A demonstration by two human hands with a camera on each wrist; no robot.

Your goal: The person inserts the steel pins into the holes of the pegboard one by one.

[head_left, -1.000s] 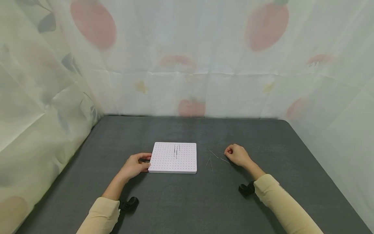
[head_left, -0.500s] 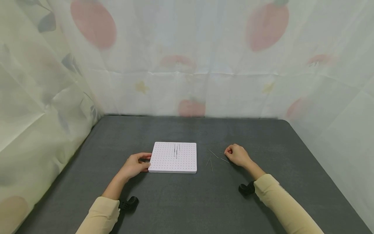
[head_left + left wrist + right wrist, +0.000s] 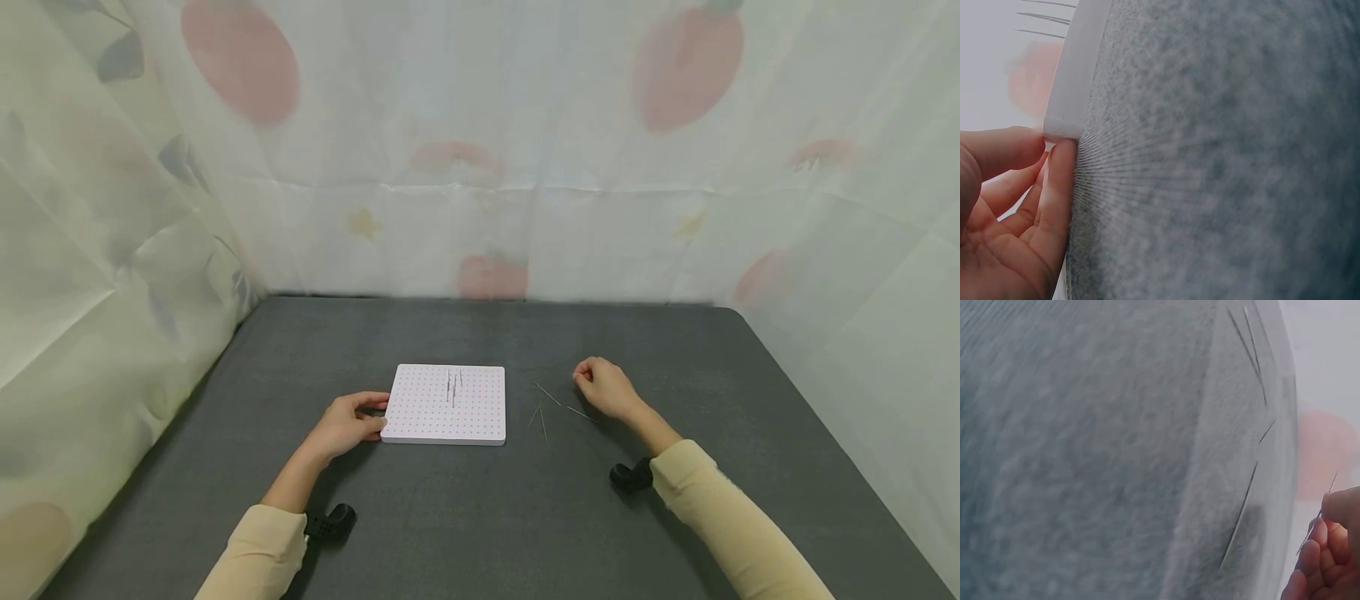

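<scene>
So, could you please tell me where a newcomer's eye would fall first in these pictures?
Probably the white dotted board on the dark table, its left edge held by the left hand, with a few thin needles standing up from it. Next, perhaps, the right hand farther right, pinching a single needle above the table, and the loose needles lying right of the board. Behind, large red fruit prints mark the pale curtain.
</scene>
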